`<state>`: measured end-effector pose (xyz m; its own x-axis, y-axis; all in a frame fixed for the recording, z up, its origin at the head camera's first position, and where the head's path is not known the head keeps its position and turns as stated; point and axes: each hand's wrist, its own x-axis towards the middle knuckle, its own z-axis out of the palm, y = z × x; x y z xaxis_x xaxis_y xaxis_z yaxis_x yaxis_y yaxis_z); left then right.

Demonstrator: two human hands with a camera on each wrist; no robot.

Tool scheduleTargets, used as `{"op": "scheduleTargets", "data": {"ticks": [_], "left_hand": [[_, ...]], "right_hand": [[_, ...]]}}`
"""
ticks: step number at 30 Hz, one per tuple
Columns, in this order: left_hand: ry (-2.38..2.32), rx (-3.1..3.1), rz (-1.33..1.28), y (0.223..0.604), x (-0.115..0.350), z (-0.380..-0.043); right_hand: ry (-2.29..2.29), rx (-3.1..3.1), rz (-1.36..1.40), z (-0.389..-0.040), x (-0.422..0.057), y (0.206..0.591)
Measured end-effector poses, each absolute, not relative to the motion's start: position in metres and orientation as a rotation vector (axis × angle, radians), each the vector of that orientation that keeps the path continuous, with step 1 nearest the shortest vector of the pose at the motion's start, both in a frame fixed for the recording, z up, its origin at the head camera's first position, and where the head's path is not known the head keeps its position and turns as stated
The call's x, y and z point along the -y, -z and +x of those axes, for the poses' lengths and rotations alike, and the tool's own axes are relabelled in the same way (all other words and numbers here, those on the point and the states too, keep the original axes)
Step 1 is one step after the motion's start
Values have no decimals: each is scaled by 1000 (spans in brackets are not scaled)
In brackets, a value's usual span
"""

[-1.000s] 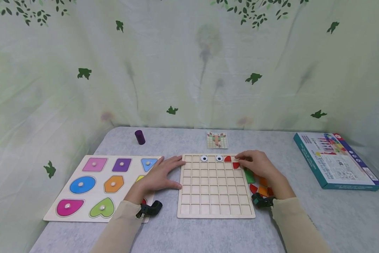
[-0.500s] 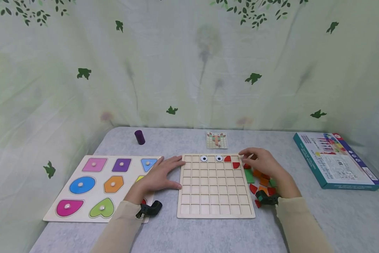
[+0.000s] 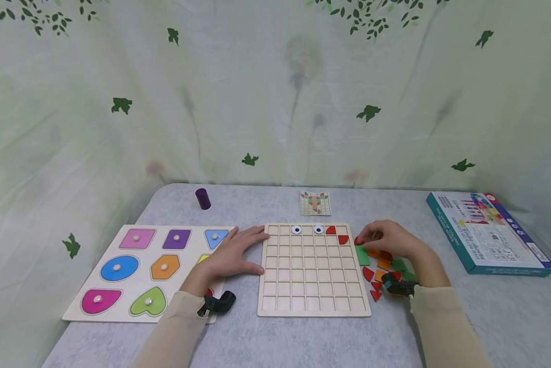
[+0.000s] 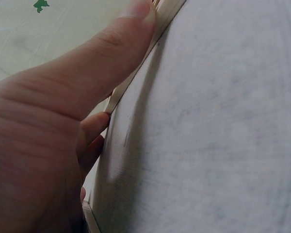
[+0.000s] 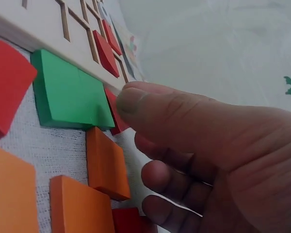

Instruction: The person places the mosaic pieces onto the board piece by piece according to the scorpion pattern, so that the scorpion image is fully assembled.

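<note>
A wooden grid board (image 3: 307, 278) lies flat in the middle of the table. Two eye pieces (image 3: 296, 230) and two red quarter-round pieces (image 3: 343, 239) sit in its upper cells. My left hand (image 3: 231, 255) rests along the board's left side, fingers spread, fingertips and thumb touching the edge; the left wrist view shows them at the rim. Just off the board's upper right, my right hand (image 3: 390, 240) pinches a red piece (image 5: 117, 114) between thumb and index finger, mostly hidden behind the thumb. The other fingers curl loosely. Green pieces (image 5: 70, 92) lie beside it.
Loose red, orange (image 5: 106, 162) and green pieces lie right of the board. A knob puzzle (image 3: 139, 301) is partly under the left forearm. A picture card (image 3: 315, 203) and purple cylinder (image 3: 203, 199) stand behind; a flat box (image 3: 491, 232) lies far right.
My right hand has moved right and down from the board's top right corner to a red piece beside the board. The left hand has stayed at the edge.
</note>
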<state>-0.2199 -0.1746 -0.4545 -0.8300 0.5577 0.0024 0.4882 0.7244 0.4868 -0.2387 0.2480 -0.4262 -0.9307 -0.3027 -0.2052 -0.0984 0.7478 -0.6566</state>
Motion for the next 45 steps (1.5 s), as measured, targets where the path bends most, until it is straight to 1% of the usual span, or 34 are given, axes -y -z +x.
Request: {"op": "scheduleTargets", "data": {"ticks": [8,16,28,37,45], "left_hand": [[-739,-2774,846,453,174,-219],[-742,-2770,848,452,174,-219],[-735,-2770,841,451,174,-219],[-741,-2771,853,452,174,-220],[-736,-2768,841,452,174,-220]], "right_hand": [[910,-2609,-309,-235,-249,424],[870,-2619,-396,-235,-247,424],[900,-2623,-385,-239,-245,430],[930,-2637,-355,-238,-244,431],[938,-2639,-267,-238,-246,430]]}}
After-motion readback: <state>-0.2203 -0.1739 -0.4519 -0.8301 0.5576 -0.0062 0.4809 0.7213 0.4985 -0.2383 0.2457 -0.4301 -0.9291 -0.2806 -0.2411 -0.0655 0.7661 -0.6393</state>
